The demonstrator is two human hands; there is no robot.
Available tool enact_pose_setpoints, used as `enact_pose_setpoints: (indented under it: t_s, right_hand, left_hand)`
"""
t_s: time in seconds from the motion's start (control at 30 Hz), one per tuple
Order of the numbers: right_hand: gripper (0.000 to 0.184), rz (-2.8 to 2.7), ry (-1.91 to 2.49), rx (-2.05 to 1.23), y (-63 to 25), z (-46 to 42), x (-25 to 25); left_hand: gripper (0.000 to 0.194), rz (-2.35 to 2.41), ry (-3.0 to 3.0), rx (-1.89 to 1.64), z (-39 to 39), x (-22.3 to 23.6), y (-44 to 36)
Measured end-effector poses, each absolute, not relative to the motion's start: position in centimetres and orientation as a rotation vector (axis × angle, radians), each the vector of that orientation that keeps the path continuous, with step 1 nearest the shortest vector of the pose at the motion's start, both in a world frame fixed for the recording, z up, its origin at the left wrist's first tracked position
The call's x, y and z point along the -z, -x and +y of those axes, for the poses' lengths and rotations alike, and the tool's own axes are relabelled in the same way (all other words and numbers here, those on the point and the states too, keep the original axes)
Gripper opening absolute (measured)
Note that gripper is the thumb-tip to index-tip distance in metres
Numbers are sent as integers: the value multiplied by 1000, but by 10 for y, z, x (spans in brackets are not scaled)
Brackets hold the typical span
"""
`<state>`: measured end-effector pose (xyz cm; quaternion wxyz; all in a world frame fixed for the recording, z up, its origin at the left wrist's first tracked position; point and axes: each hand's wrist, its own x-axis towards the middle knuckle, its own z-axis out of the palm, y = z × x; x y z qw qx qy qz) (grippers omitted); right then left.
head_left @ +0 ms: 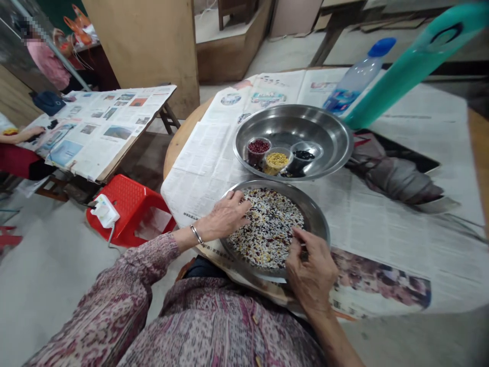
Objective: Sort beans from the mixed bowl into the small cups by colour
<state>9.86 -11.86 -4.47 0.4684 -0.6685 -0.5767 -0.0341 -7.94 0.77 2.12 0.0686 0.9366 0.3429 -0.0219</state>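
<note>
A steel basin in front of me holds mixed white, black, yellow and dark red grains and beans. Over its left side, my left hand has its fingers curled down at the mix; whatever they pinch is too small to make out. My right hand is at the right rim, thumb and forefinger brought together above the grains, their contents hidden. Behind stands a larger steel basin with three clear cups: red beans, yellow beans and black beans.
Newspaper covers the round table. A water bottle, a teal long-handled object and a grey folded umbrella lie or stand to the right. At left are a red stool with a power strip, another newspaper-covered table and other people.
</note>
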Motion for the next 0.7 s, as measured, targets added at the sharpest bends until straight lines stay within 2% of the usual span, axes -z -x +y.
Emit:
enact_pose_setpoints:
  t_s: [0.07,0.1,0.13,0.17,0.27,0.3,0.47,0.57,0.7]
  right_hand:
    - [27,-1414,1634,91,-99,-119,45]
    - [27,-1415,1631,95,-99,-119,45]
    - [27,-1418,1629,99,-99,-119,45]
    - [27,-1421,1627,103,-99,-119,46]
    - [27,-1412,1627,109,-98,-119,46]
    - [27,-1399,1628,107,-98,-120,46]
    - [29,-1352,1642,70,-99,-122,46]
    - [31,-1301,1663,74,-100,-123,47]
    - [33,-1253,1693,72,-100,-123,48]
  left_hand:
    - [74,1098,-2751,17,12,-17,67]
    - [87,1109,-2720,24,13,-15,60]
    - [90,1100,-2690,51,14,-14,53]
    - [82,1066,-2660,85,13,-13,46]
    - [30,887,-2584,163,6,-12,33]
    - [21,829,-2571,160,1,-13,32]
    - [16,528,-2612,72,-28,-17,45]
    - [22,236,-2787,30,-38,-17,53]
    - [34,124,-3058,-91,-29,-8,43]
